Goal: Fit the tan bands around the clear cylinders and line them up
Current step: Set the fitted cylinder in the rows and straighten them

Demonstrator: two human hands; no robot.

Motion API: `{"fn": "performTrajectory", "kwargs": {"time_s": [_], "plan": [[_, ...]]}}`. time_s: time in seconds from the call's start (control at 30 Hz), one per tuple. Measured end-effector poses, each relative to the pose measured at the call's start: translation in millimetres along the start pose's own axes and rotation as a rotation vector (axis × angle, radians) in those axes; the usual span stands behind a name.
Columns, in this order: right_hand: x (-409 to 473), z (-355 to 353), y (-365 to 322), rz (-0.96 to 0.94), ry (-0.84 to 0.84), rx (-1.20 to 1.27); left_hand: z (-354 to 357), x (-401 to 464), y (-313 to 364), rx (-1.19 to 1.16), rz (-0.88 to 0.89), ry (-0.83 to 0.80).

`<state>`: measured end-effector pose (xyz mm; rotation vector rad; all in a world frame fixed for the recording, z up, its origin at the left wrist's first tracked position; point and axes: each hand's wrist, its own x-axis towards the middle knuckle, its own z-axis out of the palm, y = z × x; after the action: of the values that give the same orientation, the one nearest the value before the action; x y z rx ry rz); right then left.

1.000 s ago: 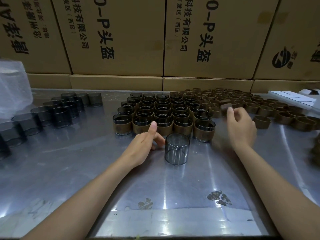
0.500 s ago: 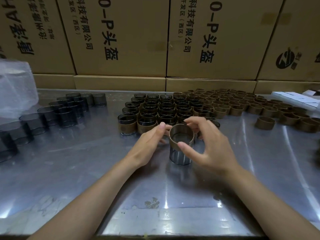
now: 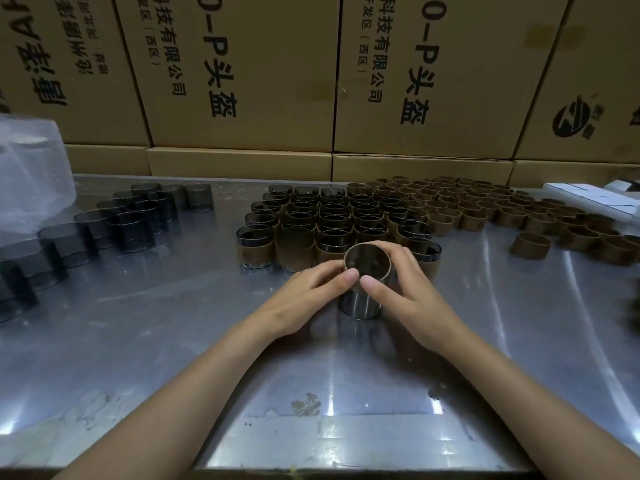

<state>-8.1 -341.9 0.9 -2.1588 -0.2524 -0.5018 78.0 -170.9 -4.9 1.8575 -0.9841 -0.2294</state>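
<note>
Both hands, left hand [image 3: 311, 292] and right hand [image 3: 408, 292], pinch a tan band [image 3: 368, 259] atop one clear cylinder [image 3: 360, 304]; beyond it stand many banded cylinders [image 3: 311, 230], with bare cylinders [image 3: 131, 223] and loose bands [image 3: 485, 206] remaining.

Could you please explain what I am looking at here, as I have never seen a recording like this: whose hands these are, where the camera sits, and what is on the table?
There is no machine: a person works bare-handed, filmed by a camera on their own head looking down. The left hand and right hand together grip a tan band seated on the top of a clear smoky cylinder standing on the shiny metal table. Behind it stand rows of cylinders already wearing bands. To the right lie loose tan bands, and to the left bare clear cylinders near a clear plastic bag. Brown cardboard boxes are stacked along the back.
</note>
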Motion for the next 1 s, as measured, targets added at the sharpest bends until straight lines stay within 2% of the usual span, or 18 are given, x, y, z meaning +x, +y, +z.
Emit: {"fn": "performTrajectory", "kwargs": {"time_s": [0.23,0.37,0.43,0.57,1.0], "plan": [[1.3,-1.8,-4.2,0.116,-0.034,0.409,-2.1,-1.2,0.7,-0.043,-0.03,-0.021],[2.7,-2.9,2.8,0.303,-0.106,0.59,-2.9,-1.6,1.3,-0.076,-0.06,-0.018],[3.6,-3.8,6.6,0.354,-0.14,0.596,-3.0,-1.6,0.9,-0.089,-0.075,-0.022],[4.1,-5.8,8.1,0.341,-0.161,0.614,-2.4,-0.7,-0.7,-0.086,-0.074,-0.011],[4.2,-3.0,10.2,0.286,-0.075,0.631,-2.5,-1.5,1.9,-0.359,-0.077,0.026]]}}
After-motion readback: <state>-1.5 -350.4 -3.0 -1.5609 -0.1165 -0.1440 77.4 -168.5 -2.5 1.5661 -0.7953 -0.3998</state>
